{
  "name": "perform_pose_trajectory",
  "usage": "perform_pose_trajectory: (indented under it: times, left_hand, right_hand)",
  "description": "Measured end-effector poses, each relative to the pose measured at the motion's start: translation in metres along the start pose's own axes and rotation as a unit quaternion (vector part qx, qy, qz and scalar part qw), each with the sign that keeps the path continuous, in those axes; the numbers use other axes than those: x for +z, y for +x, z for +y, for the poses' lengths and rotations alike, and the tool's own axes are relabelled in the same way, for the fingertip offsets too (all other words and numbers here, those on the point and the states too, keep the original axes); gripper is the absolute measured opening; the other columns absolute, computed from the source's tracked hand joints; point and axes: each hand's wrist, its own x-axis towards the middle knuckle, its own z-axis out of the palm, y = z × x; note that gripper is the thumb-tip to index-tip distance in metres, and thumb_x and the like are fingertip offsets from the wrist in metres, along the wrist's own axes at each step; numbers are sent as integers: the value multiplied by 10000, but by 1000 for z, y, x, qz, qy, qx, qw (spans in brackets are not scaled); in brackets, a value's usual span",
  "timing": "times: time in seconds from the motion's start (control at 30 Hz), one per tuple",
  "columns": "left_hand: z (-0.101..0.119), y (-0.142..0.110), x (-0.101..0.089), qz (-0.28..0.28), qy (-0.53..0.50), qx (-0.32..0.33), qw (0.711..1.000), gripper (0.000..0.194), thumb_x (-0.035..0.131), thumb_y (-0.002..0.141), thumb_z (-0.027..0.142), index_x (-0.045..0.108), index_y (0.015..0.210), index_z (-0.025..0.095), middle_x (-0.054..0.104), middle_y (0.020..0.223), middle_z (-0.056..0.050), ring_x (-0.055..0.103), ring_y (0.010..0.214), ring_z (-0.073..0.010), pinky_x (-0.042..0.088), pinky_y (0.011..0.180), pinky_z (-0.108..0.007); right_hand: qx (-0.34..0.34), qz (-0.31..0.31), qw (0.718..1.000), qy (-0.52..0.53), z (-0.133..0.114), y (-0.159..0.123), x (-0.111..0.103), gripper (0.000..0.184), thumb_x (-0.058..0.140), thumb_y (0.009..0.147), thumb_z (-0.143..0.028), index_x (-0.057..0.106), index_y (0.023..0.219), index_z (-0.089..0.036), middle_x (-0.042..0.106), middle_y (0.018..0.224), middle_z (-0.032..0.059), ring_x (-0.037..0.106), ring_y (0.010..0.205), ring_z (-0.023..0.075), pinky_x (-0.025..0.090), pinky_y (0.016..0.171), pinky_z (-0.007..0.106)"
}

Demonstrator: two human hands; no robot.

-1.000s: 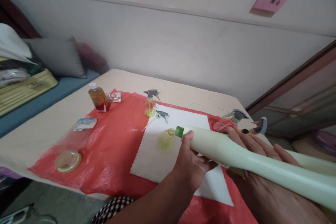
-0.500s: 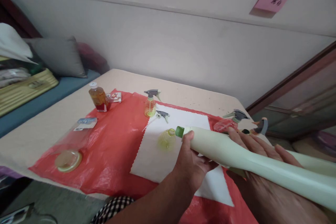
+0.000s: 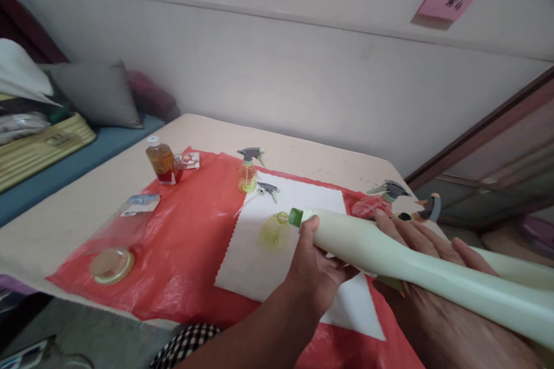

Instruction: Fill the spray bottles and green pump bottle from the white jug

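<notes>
A long pale green bottle [image 3: 389, 256] with a green cap [image 3: 295, 217] lies nearly level, its neck pointing left at the mouth of a small yellow-tinted bottle [image 3: 274, 229] on a white cloth [image 3: 259, 253]. My left hand [image 3: 314, 268] is closed round the big bottle's neck, thumb on top by the cap. My right hand [image 3: 424, 253] rests along the body from behind, fingers stretched over it. Whether anything flows between the two bottles cannot be seen.
A red plastic sheet [image 3: 186, 230] covers the beige table [image 3: 78, 207]. On it stand a small amber bottle [image 3: 162, 160], a spray bottle [image 3: 248, 170], a loose spray head [image 3: 267, 188] and a clear jar on its side [image 3: 115, 242]. More spray heads [image 3: 392, 189] lie at the right. A bench with cushions [image 3: 97, 92] is at the left.
</notes>
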Motion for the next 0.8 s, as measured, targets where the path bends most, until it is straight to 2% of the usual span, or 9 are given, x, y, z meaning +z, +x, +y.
perform_pose_trajectory:
  times: [0.17,0.33,0.53,0.8]
  left_hand:
    - [1,1,0,-7,1,3,1000,612,589,827,521,524,1303,142,596,1283,-162,630,1001,-271,552,731,-355]
    - [1,0,1,-1,12,-2,1000,629,583,826,531,503,1319,149,589,1294,-158,631,996,-267,548,729,-351]
    - [1,0,0,-11,10,3,1000,628,594,817,536,511,1301,145,584,1301,-169,630,1020,-279,555,748,-363]
    - [1,1,-1,-10,10,4,1000,629,620,794,547,534,1279,156,585,1310,-166,622,1074,-290,567,755,-360]
  right_hand:
    - [-6,-1,1000,-2,0,1,0,726,267,902,-150,28,1579,-253,476,1468,132,488,1303,419,374,1043,647]
    - [-5,38,999,11,-1,2,0,704,241,899,-169,92,1579,-271,518,1434,126,521,1268,433,413,991,666]
    - [0,16,1000,11,-1,1,0,720,278,899,-167,69,1581,-267,524,1434,122,502,1290,436,413,1003,675]
    - [2,15,1000,18,-1,3,1,721,264,901,-164,51,1577,-292,501,1455,120,497,1293,440,383,1030,676]
